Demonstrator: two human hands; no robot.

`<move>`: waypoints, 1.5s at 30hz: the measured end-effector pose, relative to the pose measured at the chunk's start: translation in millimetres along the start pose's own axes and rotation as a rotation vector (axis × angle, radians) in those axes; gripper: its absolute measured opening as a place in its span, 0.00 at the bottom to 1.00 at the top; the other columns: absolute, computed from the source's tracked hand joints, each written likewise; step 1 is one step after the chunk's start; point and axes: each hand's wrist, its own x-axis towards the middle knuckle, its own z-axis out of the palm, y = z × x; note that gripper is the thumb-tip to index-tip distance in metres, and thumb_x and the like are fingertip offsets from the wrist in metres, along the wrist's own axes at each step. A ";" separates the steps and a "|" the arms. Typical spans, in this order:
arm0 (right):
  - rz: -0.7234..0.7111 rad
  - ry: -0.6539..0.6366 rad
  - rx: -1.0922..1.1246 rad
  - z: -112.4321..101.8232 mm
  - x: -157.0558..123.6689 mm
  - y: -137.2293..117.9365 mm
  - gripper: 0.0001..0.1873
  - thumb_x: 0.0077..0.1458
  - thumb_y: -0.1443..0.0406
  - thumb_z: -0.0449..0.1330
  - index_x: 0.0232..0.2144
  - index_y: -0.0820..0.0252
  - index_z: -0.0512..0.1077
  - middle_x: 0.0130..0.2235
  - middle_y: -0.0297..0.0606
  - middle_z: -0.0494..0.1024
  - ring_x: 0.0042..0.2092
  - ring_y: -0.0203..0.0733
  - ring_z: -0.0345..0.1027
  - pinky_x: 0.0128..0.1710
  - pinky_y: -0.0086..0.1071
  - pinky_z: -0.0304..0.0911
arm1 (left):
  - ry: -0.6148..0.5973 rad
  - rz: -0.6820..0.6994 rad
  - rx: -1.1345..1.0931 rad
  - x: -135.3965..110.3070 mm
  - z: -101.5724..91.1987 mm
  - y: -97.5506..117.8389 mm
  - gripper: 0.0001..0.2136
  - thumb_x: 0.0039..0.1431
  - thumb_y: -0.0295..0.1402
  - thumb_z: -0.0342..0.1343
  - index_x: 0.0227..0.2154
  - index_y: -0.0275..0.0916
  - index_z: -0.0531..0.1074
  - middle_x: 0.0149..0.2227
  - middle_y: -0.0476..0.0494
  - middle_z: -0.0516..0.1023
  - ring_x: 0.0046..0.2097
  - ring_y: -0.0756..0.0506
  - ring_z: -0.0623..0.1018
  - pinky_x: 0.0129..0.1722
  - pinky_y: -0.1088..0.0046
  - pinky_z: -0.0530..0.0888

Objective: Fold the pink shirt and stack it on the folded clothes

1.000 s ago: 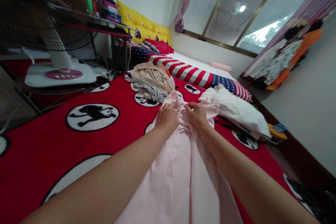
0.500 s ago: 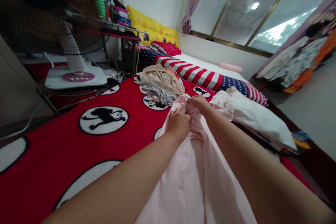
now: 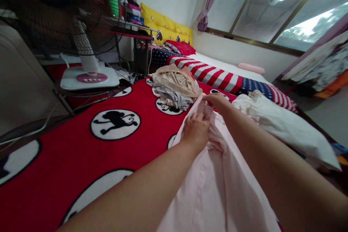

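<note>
Pale pink shirt [image 3: 217, 188], lying lengthwise on the bed, its lower length running toward the person and cut off by the bottom edge of the view. A stitched placket shows below the grip. Upper end gathered into a narrow peak of folds at the hands, bunched tighter than a second earlier, when the cloth lay wider and the hands stood further apart.

Left hand [image 3: 195, 130]: fingers curled over the cloth and pressed into the folds, fingertips partly buried.

Right hand [image 3: 217, 102]: just beyond and to the right of the left hand, thumb and fingers pinching the peak of the shirt. Exact finger placement hidden by the fabric. Collar and sleeves cannot be made out in the bunching.

Beyond the grip: folded pile of beige and grey clothes [image 3: 174, 88], just past the peak, to its left.

Right of the grip: white pillow [image 3: 285, 130], near the right hand.

Beneath: red bedspread with monkey roundels [image 3: 54, 159].

Far beyond: star-and-stripe bolster [image 3: 209, 74].

Far left: electric fan [image 3: 89, 79], its blades blurred.
</note>
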 end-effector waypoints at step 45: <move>-0.588 -0.149 -0.460 -121.4 -426.1 101.4 0.31 0.56 0.69 0.57 0.60 0.39 0.64 0.60 0.40 0.68 0.59 0.49 0.65 0.52 0.43 0.69 | -0.629 0.388 -0.261 -157.7 -149.5 -71.0 0.18 0.55 0.30 0.59 0.48 0.54 0.76 0.62 0.45 0.66 0.63 0.39 0.64 0.62 0.61 0.61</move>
